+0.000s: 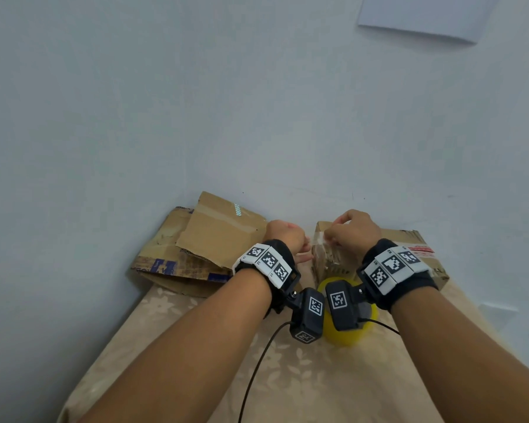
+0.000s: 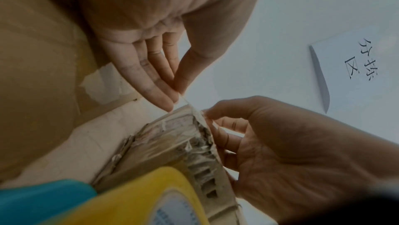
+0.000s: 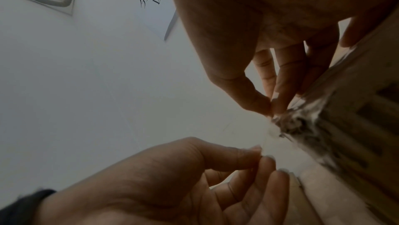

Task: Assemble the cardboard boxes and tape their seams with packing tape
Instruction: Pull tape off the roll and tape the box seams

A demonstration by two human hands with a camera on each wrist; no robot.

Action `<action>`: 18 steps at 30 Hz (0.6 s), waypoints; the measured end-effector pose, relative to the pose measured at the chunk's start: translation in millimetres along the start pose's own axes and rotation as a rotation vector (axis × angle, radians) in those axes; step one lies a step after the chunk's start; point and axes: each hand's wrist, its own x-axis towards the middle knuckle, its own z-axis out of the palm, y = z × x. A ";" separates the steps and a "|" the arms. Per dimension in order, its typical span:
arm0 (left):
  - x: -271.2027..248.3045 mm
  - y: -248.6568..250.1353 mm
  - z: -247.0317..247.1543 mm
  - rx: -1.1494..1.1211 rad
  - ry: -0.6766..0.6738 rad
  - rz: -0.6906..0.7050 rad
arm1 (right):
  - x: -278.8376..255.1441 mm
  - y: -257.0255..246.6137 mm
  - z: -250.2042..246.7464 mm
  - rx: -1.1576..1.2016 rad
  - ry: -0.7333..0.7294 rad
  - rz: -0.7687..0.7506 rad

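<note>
A worn cardboard box (image 1: 406,236) stands against the wall at the back right of the table. My left hand (image 1: 307,248) is just left of its near corner and pinches a strip of clear tape (image 2: 185,100) between thumb and fingertips. My right hand (image 1: 330,236) is on top of that corner and pinches the strip's other end against the torn box edge (image 3: 302,123). The short strip (image 3: 267,136) stretches between both hands. A yellow tape roll (image 1: 345,337) lies in front of the box, partly hidden by the wrist cameras.
Flattened cardboard pieces (image 1: 214,236) lean against the wall at the back left. A beige flowered cloth (image 1: 287,377) covers the table. Something teal (image 2: 43,198) lies beside the roll (image 2: 151,194). A paper sheet (image 1: 425,16) hangs on the wall.
</note>
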 end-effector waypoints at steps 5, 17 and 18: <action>-1.8 -0.6 -0.3 0.003 0.001 -0.009 | -0.2 5.1 -2.9 -0.079 -0.003 -0.002; -3.8 -6.7 8.4 0.100 0.002 -0.047 | 8.3 15.2 3.2 -0.030 -0.035 -0.026; -4.3 -7.2 10.6 0.106 -0.006 -0.051 | 8.5 15.7 3.2 -0.021 -0.035 -0.021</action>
